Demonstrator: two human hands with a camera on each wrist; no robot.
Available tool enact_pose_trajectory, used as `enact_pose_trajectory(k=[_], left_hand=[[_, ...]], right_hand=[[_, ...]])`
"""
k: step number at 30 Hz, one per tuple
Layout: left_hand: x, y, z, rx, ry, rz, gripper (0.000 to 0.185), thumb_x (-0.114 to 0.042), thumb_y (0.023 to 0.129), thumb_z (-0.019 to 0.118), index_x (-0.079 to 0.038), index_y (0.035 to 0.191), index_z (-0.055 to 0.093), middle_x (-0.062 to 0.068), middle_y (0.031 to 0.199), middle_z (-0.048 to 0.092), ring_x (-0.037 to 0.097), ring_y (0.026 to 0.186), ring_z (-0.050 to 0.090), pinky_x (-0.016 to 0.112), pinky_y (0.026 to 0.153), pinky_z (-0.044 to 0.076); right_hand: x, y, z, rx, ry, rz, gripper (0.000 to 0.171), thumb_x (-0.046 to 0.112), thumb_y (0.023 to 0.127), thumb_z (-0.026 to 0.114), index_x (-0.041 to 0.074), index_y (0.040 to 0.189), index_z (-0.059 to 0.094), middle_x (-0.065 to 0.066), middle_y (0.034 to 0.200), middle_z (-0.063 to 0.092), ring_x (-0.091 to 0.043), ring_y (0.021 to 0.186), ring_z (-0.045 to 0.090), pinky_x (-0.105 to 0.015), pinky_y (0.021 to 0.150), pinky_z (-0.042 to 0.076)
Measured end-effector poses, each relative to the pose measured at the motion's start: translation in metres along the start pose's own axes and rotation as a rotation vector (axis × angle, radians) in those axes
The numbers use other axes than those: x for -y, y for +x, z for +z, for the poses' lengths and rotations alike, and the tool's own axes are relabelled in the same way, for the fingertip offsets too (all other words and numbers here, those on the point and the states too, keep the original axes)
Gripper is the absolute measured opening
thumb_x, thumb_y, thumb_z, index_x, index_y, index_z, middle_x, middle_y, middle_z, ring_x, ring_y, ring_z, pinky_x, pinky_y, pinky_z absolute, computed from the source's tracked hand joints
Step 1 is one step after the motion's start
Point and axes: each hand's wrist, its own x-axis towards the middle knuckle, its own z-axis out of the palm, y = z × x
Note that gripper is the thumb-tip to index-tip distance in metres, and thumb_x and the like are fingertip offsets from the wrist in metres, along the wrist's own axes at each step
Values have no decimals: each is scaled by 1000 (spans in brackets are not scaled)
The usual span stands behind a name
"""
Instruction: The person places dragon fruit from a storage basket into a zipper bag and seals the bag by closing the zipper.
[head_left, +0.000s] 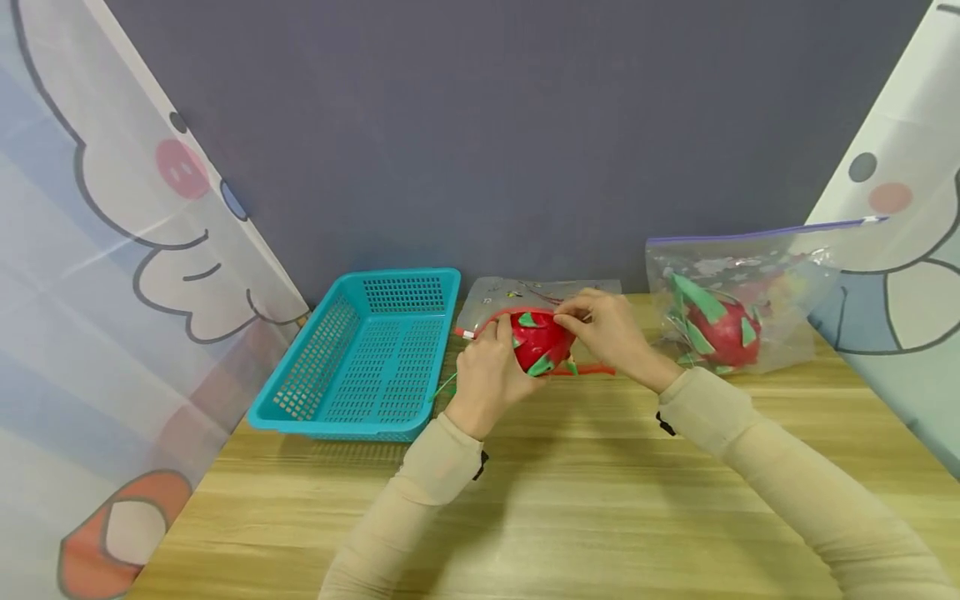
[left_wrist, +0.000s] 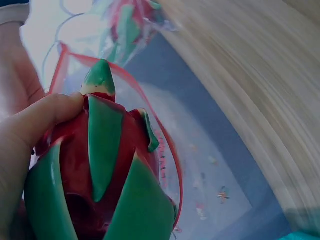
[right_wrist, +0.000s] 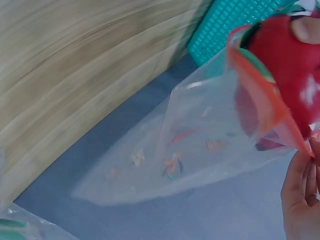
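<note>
The wooden bench (head_left: 570, 500) carries a teal basket (head_left: 367, 358) at the far left and, at the far right, a purple-zip bag (head_left: 738, 292) already holding a second dragon fruit (head_left: 720, 332). Between them, at the far middle, lies a clear bag with a red zip (head_left: 540, 302), its mouth lifted toward the person. The toy dragon fruit (head_left: 538, 342) sits right at that mouth, just beside the basket's right end.

The left hand (head_left: 487, 375) is wrapped around the fruit from the near side. The right hand (head_left: 611, 329) pinches the bag's red rim at the top and holds it up.

As I judge it, the risk is at the opening: the green leaf tips could snag on the red rim, or the rim could slip out of the pinch and fold shut against the fruit.

The left wrist view shows the thumb (left_wrist: 47, 117) pressed on the fruit and the red rim looping behind the leaves, which the head view cannot resolve. The right wrist view shows the bag's body empty and printed with small figures.
</note>
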Motion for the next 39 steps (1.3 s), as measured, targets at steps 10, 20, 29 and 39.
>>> enact_pose_trajectory(k=[10,20,29,39], left_hand=[[5,3,7,-16,-27,-57,87,-57,55,77,-2,118,50,10,99,63,24,67,65,34,51,55],[-5,19,25,220,269,328,75,-52,66,74,-7,122,51,5,91,64,14,61,60,24,48,50],[-5,25,48,318,358,347,31,-22,92,52,-12,121,58,1,81,68,8,58,61,17,47,47],[-7,33,50,771,88,162,106,-66,68,65,-4,144,25,13,124,56,20,100,62,29,81,53]], right_hand=[[3,-7,1,-5,-23,-38,11,14,82,68,6,88,73,-3,75,63,-16,66,63,-29,58,51],[13,-2,-6,-17,-22,-193,6,6,77,72,4,82,73,-1,71,62,-10,58,56,-23,55,49],[16,3,-13,-138,-114,-455,4,-1,74,72,0,78,71,-7,72,62,-12,51,55,-23,45,45],[13,9,-14,-152,-120,-450,6,-3,74,71,0,80,71,-7,72,62,-14,53,55,-24,47,45]])
